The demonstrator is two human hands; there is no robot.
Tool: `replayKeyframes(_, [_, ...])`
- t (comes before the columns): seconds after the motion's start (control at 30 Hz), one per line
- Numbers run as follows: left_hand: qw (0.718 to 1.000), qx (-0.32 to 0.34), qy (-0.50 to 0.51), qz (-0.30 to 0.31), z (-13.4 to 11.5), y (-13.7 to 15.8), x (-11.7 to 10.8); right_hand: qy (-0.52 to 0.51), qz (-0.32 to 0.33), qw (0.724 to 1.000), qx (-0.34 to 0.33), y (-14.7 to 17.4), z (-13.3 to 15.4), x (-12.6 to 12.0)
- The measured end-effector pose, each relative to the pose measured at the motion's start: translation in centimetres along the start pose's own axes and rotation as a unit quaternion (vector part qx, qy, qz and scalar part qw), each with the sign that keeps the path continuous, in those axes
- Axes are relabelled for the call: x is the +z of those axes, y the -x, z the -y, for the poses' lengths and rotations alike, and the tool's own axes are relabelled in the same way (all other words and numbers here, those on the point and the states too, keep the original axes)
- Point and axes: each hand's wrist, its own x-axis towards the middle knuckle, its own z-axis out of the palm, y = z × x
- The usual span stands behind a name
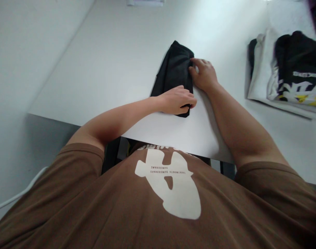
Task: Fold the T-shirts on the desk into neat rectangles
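A folded black garment lies as a long narrow bundle on the white table; its exact kind cannot be made out. Across its near end reaches my left hand, fingers curled over the right edge close to the near corner, thumb below them. My right hand is at the far part of the same right edge, with thumb and forefinger closed on the cloth. Part of the garment's near end is hidden under my left hand and wrist.
At the right stands a stack of folded clothes, with a black printed shirt on top of white garments. A white wall borders the table at left. A white cable hangs at lower left. The table's front edge is close to my body.
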Motion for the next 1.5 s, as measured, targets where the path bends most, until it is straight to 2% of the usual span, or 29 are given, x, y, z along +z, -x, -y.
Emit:
replayKeyframes(0.3, [1.0,0.004,-0.009,0.001,0.0,0.0,-0.1,-0.038,-0.045,0.998,-0.022,-0.3,-1.4,1.2])
replayKeyframes(0.57, [1.0,0.002,-0.02,0.018,0.0,0.0,-0.4,-0.036,-0.055,0.997,-0.032,-0.5,-1.7,1.6])
replayKeyframes(0.83, [0.999,-0.01,-0.027,0.046,-0.4,0.0,-1.1,-0.002,-0.026,0.999,-0.022,-0.4,-1.2,1.3])
replayKeyframes(1.17, [0.997,-0.026,-0.03,0.061,-0.3,0.0,-1.1,-0.02,-0.045,0.998,-0.025,-0.6,-1.3,1.6])
replayKeyframes(1.5, [0.996,-0.038,-0.026,0.07,-0.6,-0.1,-1.5,-0.019,-0.038,0.999,-0.022,-0.7,-1.3,1.5])
